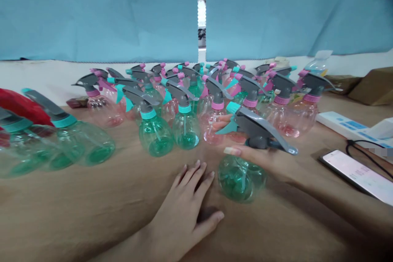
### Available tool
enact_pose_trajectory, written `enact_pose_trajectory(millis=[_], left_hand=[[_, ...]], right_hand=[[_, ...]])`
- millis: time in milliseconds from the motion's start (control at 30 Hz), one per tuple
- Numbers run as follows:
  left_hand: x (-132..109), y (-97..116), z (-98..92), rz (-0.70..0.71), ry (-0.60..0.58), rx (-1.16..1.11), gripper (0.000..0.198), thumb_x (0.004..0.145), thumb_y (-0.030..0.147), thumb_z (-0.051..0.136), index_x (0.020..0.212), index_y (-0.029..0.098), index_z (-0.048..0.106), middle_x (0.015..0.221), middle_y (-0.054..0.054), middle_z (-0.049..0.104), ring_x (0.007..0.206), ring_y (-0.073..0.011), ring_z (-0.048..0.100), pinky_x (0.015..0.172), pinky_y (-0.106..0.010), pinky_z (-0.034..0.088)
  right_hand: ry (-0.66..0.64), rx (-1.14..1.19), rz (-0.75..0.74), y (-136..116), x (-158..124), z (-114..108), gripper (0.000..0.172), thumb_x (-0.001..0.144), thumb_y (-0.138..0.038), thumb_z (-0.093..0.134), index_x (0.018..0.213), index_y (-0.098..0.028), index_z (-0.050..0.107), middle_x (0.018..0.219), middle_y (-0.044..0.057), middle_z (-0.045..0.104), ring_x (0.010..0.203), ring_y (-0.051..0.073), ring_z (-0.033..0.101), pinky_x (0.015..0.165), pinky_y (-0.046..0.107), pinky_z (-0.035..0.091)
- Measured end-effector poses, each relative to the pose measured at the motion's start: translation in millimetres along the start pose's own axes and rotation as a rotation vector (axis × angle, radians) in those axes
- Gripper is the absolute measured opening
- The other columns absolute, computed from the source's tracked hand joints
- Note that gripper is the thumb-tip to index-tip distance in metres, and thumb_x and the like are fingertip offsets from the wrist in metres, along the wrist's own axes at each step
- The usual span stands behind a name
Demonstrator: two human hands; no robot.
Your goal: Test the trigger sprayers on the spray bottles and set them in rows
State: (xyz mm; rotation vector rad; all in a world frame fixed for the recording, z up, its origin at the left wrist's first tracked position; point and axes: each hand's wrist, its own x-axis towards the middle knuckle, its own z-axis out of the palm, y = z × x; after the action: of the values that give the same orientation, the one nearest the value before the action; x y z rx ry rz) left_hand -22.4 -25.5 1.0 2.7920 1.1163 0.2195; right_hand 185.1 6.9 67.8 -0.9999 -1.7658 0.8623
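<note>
Fingers spread, my left hand lies palm down on the wooden table and holds nothing. My right hand is closed round the neck of a green spray bottle with a grey head and a turquoise nozzle. The thumb crosses in front, and the fingers show partly behind the head. Two green spray bottles, one at the left and one nearer the middle, stand beyond my hands. A pink spray bottle is just behind my right fingers.
Several more pink and green spray bottles crowd the back. Blurred green bottles stand at the left by a red object. At right are a phone, a white power strip, a black cable and a brown box.
</note>
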Motion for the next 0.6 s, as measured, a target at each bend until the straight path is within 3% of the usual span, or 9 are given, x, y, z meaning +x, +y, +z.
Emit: enact_pose_trajectory(millis=[133,367,467,600], left_hand=[[-0.2,0.5,-1.4,-0.004,-0.019,0.007,0.061,0.093,0.053,0.041,0.14,0.014,0.035,0.147,-0.012,0.031,0.136,-0.0288,0.023,0.107,-0.05,0.025],[-0.6,0.0,-1.5,-0.011,-0.035,0.001,0.061,0.093,0.054,0.041,0.14,0.014,0.036,0.148,-0.012,0.029,0.136,-0.0296,0.023,0.107,-0.051,0.026],[-0.9,-0.3,-1.3,-0.012,-0.038,0.004,0.062,0.093,0.054,0.041,0.14,0.014,0.036,0.148,-0.012,0.029,0.136,-0.0294,0.023,0.106,-0.051,0.026],[-0.6,-0.2,-0.8,-0.009,-0.027,0.003,0.061,0.093,0.053,0.042,0.14,0.014,0.036,0.147,-0.012,0.03,0.136,-0.0295,0.023,0.106,-0.052,0.027]], right_hand=[[0.002,-0.042,0.045,-1.4,-0.6,1.1,0.037,0.073,-0.039,0.069,0.109,-0.027,0.065,0.084,0.001,0.072,0.075,0.02,0.067,0.077,0.038,0.055],[-0.02,-0.22,-0.043,17.4,-2.4,1.2,0.019,0.081,-0.027,0.054,0.092,-0.028,0.069,0.101,0.003,0.07,0.105,0.025,0.062,0.098,0.047,0.044],[-0.082,-0.291,-0.074,23.6,-0.9,-0.7,0.024,0.081,-0.021,0.05,0.092,-0.03,0.069,0.102,0.001,0.07,0.108,0.023,0.06,0.096,0.043,0.046],[-0.114,-0.218,-0.086,17.2,1.5,-2.5,0.022,0.078,-0.024,0.049,0.085,-0.03,0.07,0.094,0.001,0.071,0.102,0.023,0.063,0.087,0.039,0.052]])
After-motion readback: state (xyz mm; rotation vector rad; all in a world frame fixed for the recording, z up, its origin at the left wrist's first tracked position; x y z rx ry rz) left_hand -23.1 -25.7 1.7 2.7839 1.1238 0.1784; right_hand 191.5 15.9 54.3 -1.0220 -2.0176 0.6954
